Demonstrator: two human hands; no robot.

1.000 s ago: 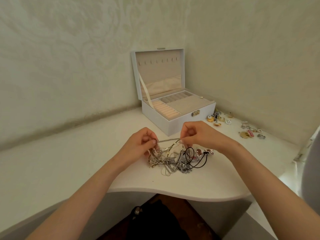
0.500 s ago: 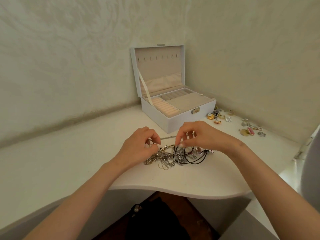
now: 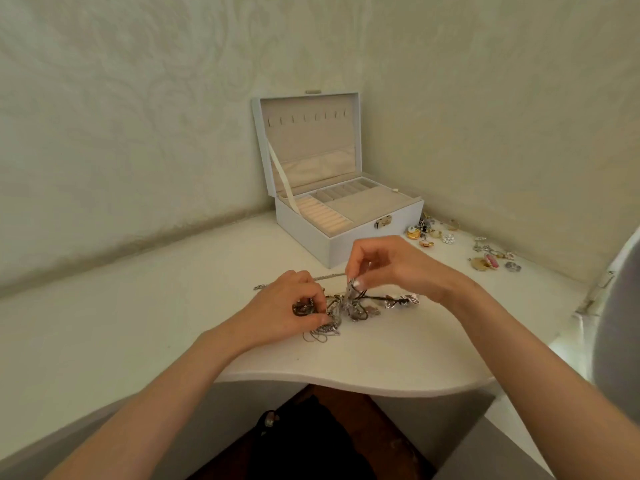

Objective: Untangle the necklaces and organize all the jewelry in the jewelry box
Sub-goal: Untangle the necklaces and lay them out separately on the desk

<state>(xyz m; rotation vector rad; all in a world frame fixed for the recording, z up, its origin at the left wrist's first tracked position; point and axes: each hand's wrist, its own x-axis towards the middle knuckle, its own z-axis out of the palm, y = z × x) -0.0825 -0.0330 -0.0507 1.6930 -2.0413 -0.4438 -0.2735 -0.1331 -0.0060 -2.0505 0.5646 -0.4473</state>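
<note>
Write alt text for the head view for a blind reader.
The left hand grips a tangled heap of necklaces on a white table while the right hand pinches a strand above it. Behind stands an open jewelry box, loose jewelry beside it.

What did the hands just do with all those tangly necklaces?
The left hand came down onto the left side of the necklace tangle and grips it there. The right hand now pinches strands at its middle. The silver chain, held up between them before, lies low behind the left hand. The jewelry box and loose jewelry stayed put.
</note>
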